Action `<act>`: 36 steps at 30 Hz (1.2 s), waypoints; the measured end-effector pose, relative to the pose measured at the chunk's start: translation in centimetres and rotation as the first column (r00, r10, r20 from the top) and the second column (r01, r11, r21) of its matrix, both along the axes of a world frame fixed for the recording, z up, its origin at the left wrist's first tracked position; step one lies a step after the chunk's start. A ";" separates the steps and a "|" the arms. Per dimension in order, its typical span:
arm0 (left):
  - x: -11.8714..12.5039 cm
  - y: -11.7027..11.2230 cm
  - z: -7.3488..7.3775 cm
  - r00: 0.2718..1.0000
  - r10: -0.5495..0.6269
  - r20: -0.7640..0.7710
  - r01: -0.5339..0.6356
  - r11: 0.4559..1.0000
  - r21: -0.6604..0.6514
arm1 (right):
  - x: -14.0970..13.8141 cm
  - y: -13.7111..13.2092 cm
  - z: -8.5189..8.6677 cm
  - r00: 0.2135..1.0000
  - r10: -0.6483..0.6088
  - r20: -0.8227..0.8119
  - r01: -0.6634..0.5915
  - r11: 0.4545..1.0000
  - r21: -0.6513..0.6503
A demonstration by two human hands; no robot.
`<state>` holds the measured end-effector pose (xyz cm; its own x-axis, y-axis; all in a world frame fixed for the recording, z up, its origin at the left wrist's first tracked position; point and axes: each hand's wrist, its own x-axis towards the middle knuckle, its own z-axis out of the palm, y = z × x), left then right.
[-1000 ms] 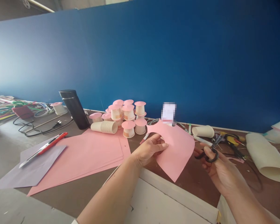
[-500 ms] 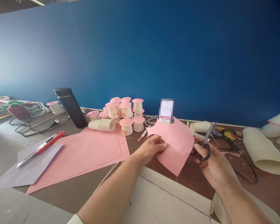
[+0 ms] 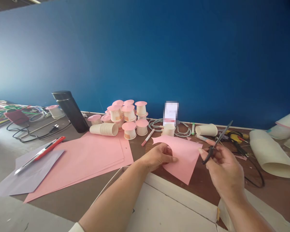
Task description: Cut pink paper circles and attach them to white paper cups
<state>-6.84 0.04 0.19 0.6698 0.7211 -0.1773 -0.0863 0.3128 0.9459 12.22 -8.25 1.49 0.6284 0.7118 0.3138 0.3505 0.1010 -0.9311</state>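
Observation:
My left hand (image 3: 162,158) pinches a sheet of pink paper (image 3: 182,158) at its left side, thumb on top. The sheet has a curved cut-out along its upper left edge. My right hand (image 3: 226,170) is closed on a pair of black-handled scissors (image 3: 217,141), whose blades point up and to the right, clear of the paper. The right thumb tip is at the sheet's right corner; whether it grips the paper is hard to tell. Behind the sheet stands a paper cup (image 3: 168,130), partly hidden by it.
Paper cups with pink discs (image 3: 129,129) are piled near the blue wall. Leftward lie a stack of cups (image 3: 103,129), pink sheets (image 3: 87,158), a red cutter knife (image 3: 47,150) and a black flask (image 3: 71,111). Rightward is a large cup stack (image 3: 272,154). A white box (image 3: 169,206) is in front.
The pink sheet has turned and its top has dropped, showing the cup behind it. My right hand has rolled over with the scissors, bringing its thumb to the sheet's corner.

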 end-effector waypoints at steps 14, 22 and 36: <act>0.4 0.0 -0.2 0.998 -0.019 -0.067 0.014 0.997 -0.075 | -0.1 0.1 -0.4 0.991 -0.032 0.131 0.031 0.999 0.012; 0.2 -0.1 0.2 0.997 -0.075 -0.025 0.070 0.984 -0.164 | -0.2 -0.1 -0.2 0.994 -0.030 0.101 0.026 0.999 0.040; 0.0 -0.4 0.1 0.986 -0.161 0.047 0.167 0.970 -0.177 | -0.7 -0.6 0.8 0.992 -0.046 0.120 0.041 0.998 0.047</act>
<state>-6.82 -0.34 0.27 0.7835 0.5592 -0.2707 -0.0491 0.4901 0.8703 11.53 -8.81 2.25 0.6139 0.6686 0.4198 0.4652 0.1232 -0.8766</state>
